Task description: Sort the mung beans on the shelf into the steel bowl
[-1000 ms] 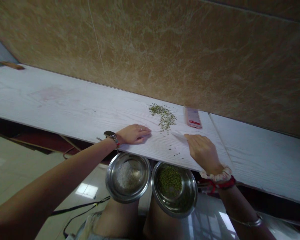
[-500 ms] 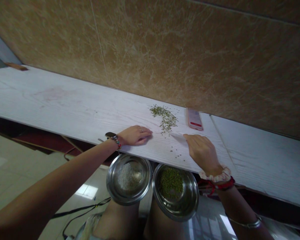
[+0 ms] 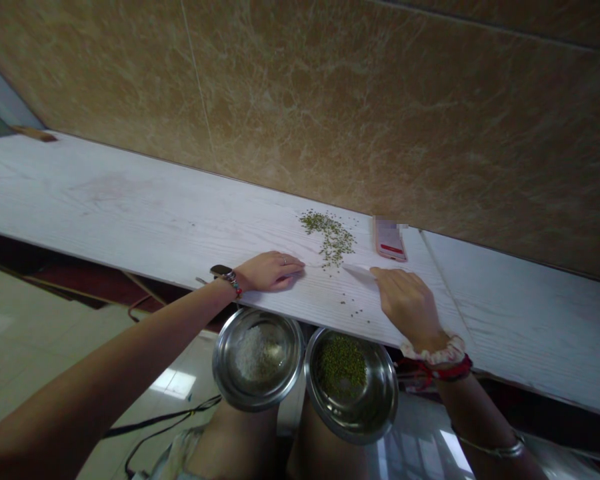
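Note:
My left hand (image 3: 270, 270) lies flat on the white board (image 3: 130, 213), fingers stretched toward a patch of green beans (image 3: 330, 237). My right hand (image 3: 405, 300) rests on the board to the right and holds a thin white card (image 3: 357, 270) whose edge points at the beans. A few loose beans (image 3: 353, 307) lie near the board's front edge. Below that edge, on my knees, sit two steel bowls: the left bowl (image 3: 257, 357) holds white grains, the right bowl (image 3: 353, 383) holds green beans.
A pink phone (image 3: 390, 240) lies on the board next to the marbled brown wall (image 3: 330, 100). A seam (image 3: 445, 287) splits the board right of my right hand. A black cable (image 3: 155, 417) runs over the tiled floor at the lower left.
My right hand has shifted slightly with the card along the board toward the bean patch. The left hand has stayed in place.

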{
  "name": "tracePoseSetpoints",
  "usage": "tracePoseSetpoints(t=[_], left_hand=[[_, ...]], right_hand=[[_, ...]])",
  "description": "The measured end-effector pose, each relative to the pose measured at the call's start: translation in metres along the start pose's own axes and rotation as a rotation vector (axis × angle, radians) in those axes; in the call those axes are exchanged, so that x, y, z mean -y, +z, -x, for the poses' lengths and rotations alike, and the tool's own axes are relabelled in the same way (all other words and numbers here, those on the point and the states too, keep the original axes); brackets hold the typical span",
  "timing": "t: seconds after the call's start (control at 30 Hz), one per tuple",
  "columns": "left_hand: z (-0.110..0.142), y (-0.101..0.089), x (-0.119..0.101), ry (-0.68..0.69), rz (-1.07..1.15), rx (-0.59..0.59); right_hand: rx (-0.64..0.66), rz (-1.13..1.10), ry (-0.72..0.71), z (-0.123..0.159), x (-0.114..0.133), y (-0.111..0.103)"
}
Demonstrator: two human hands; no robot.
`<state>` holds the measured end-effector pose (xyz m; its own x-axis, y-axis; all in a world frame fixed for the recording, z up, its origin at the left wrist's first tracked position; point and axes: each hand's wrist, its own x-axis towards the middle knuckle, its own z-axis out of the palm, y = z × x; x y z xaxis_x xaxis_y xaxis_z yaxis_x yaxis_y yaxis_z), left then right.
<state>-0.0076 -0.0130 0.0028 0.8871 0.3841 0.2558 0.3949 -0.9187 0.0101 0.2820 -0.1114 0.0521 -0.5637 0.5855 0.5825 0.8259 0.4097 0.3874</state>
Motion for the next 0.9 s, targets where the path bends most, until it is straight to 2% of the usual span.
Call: tracePoseSetpoints(t=[0.33, 0.47, 0.63, 0.9], left_hand=[[0.0, 0.0, -0.001, 0.007, 0.018, -0.022], [0.0, 0.0, 0.0, 0.001, 0.026, -0.027], [0.001, 0.001, 0.0, -0.005, 0.026, -0.02], [0.001, 0.001, 0.0, -0.008, 0.027, -0.021]], right_hand=[[0.0, -0.056, -0.016, -0.005, 0.005, 0.009], [0.017, -0.07, -0.022, 0.0, 0.003, 0.002], [-0.023, -0.097, -0.018, 0.004, -0.001, -0.007], [-0.004, -0.093, -0.026, 0.003, 0.001, -0.005]])
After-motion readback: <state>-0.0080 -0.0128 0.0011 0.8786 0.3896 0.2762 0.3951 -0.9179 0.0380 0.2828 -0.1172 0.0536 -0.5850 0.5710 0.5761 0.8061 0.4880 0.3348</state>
